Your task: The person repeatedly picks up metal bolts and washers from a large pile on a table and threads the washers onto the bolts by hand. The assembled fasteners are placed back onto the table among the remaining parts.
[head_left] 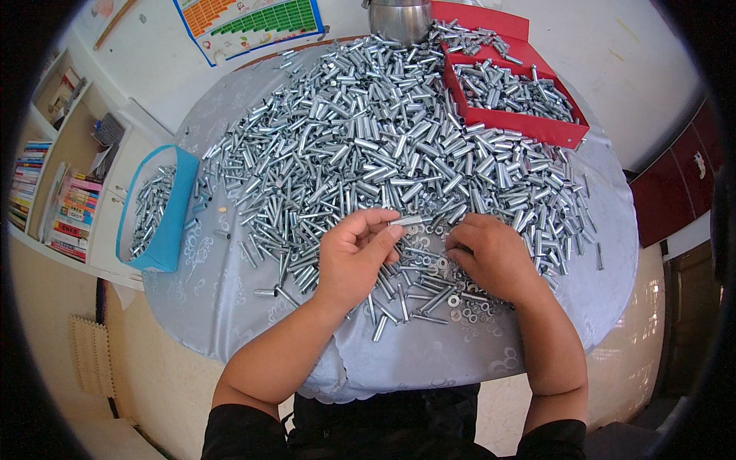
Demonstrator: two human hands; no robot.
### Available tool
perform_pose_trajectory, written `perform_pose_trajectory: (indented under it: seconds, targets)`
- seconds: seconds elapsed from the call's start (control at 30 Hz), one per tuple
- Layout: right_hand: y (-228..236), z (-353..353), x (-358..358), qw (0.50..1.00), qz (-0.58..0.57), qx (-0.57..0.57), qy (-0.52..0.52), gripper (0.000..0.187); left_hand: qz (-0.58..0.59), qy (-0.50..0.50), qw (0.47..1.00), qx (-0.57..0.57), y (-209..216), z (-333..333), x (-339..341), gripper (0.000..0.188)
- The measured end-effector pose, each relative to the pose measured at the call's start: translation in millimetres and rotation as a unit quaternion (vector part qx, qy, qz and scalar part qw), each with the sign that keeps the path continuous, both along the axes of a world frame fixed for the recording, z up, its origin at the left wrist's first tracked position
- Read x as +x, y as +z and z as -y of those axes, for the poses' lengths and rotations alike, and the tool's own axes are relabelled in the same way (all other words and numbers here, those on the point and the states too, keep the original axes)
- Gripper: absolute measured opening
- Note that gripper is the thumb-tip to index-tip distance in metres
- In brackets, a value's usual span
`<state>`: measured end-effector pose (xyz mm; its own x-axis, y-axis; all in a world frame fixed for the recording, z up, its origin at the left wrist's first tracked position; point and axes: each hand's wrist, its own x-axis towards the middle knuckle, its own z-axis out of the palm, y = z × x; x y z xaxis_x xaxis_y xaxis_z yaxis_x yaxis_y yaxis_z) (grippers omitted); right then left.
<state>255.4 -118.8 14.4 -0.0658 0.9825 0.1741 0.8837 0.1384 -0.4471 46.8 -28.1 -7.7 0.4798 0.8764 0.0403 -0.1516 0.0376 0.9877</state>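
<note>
My left hand [358, 251] is closed, pinching a silvery metal sleeve anchor [408, 220] between thumb and fingers. The anchor points to the right, toward my other hand. My right hand [491, 257] curls downward over small washers and nuts, its fingertips drawn together; whatever they hold is hidden. Loose washers [441, 264] and nuts lie between and below my hands. Beyond them spreads a large heap of metal sleeves and bolts [368, 146]. Several long bolts [437, 299] lie just in front of the heap, between my forearms.
A round table with a grey patterned cloth [230, 307] bears everything. At the left stands a blue fabric bin [170, 222] with metal anchors in it. A red box [529, 130] of anchors sits at the back right, beside a steel pot [400, 21]. Bookshelves [46, 184] line the left wall.
</note>
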Motion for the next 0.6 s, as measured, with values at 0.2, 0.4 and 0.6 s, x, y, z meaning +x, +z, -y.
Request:
perform_pose_trajectory:
  seconds: [0.2,0.4,0.6]
  targets:
    - [6.9,1.6,0.9,0.988,-0.141,-0.040,-0.052,0.007,-0.024,-0.008,1.000,0.004,0.7,0.7,-1.0,0.019]
    - [2.4,-2.9,2.5,0.873,-0.471,-0.086,-0.095,0.008,-0.027,-0.043,0.999,0.005,2.5,3.0,-2.3,0.019]
    - [-3.3,-6.6,-1.6,0.851,-0.517,-0.053,-0.069,0.007,-0.017,-0.057,0.998,0.004,0.6,4.2,-3.1,0.020]
